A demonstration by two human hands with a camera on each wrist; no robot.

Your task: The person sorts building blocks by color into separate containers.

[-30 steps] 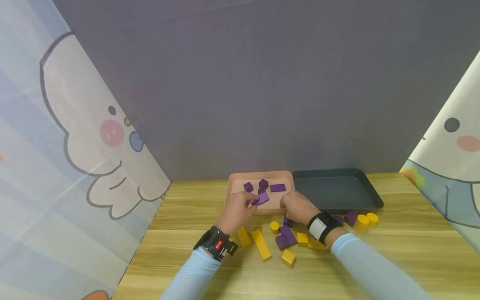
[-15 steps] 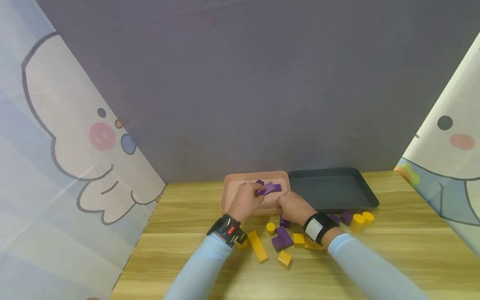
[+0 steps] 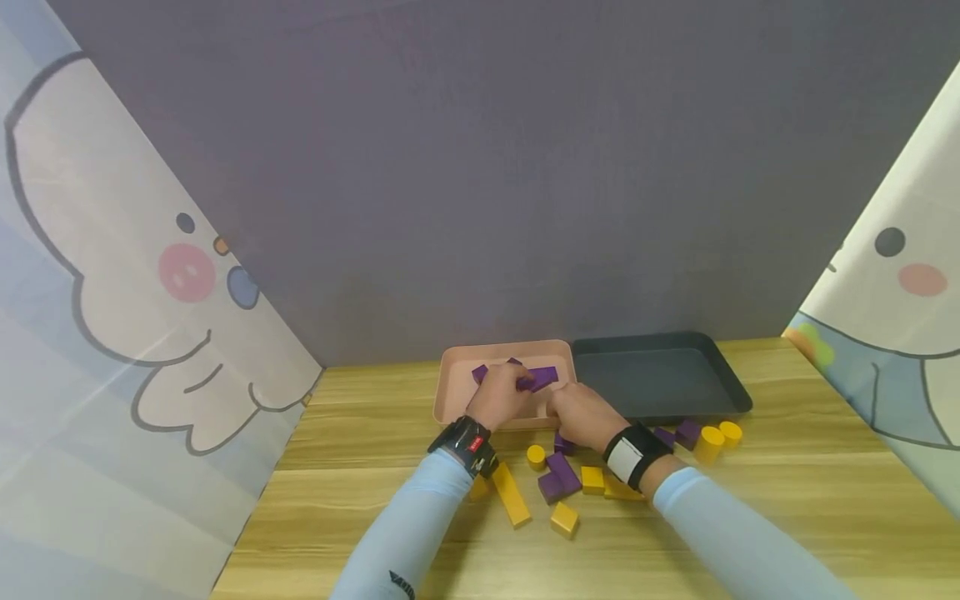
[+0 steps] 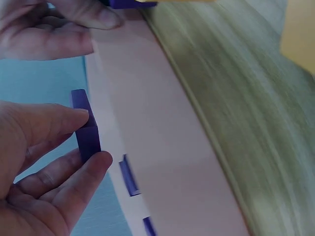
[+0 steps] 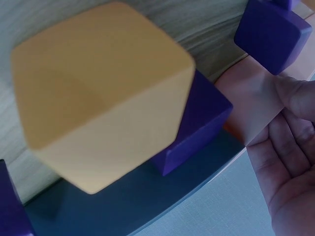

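Observation:
My left hand (image 3: 498, 397) is over the pink tray (image 3: 444, 392), pinching a purple block (image 4: 88, 141) between thumb and fingertips. In the left wrist view the block is a slim rectangular piece held on edge. Other purple blocks lie inside this tray, partly hidden by the hand. My right hand (image 3: 588, 414) is at the tray's front right corner with loosely curled fingers. The right wrist view shows nothing in its grasp; its thumb lies close to a purple cube (image 5: 273, 37) on the table in front of the tray.
A dark tray (image 3: 652, 375) adjoins the pink one on the right. In front lie a long yellow bar (image 3: 512, 496), a yellow cube (image 3: 565, 520), a short yellow cylinder (image 3: 536, 457) and purple blocks (image 3: 559, 479). Yellow cylinders (image 3: 709, 444) stand by the dark tray's front right.
My left hand has moved rightward and farther back over the pink tray, carrying the purple block. My right hand stays at the tray's corner. The head view has shifted slightly.

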